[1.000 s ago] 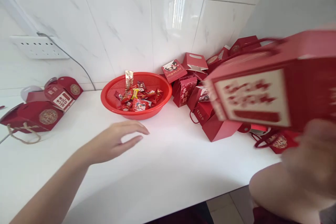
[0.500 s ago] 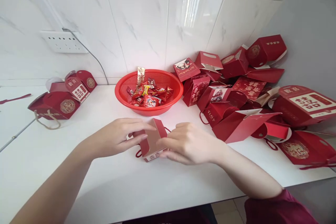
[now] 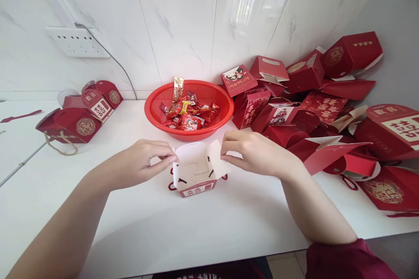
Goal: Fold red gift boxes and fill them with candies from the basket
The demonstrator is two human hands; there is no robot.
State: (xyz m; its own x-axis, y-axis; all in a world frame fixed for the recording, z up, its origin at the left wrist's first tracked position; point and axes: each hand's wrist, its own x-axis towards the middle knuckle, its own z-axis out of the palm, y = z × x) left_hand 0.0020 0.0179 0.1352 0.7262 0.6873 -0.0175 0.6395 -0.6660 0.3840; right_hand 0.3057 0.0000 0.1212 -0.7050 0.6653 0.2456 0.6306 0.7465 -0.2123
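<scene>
A small red paper box (image 3: 198,186) stands on the white table with its top flaps unfolded, showing a white inside with dark cord ends poking through. My left hand (image 3: 144,161) pinches the box's left flap between thumb and fingers. On the other side, my right hand (image 3: 253,152) grips the raised right flap (image 3: 217,159). Red cord loops stick out at both sides of the box. Just behind it sits a red plastic basket (image 3: 152,117) holding several wrapped candies (image 3: 190,122).
Many red paper boxes (image 3: 324,107) lie piled on the right. Two decorated boxes (image 3: 77,126) sit at the left, one with a twine handle. A red strip (image 3: 21,116) lies at the far left. A socket panel (image 3: 78,42) is on the tiled wall.
The box's top has been opened out, and its white inside now shows. My hands have moved apart, each to a side flap. The camera view has shifted slightly.
</scene>
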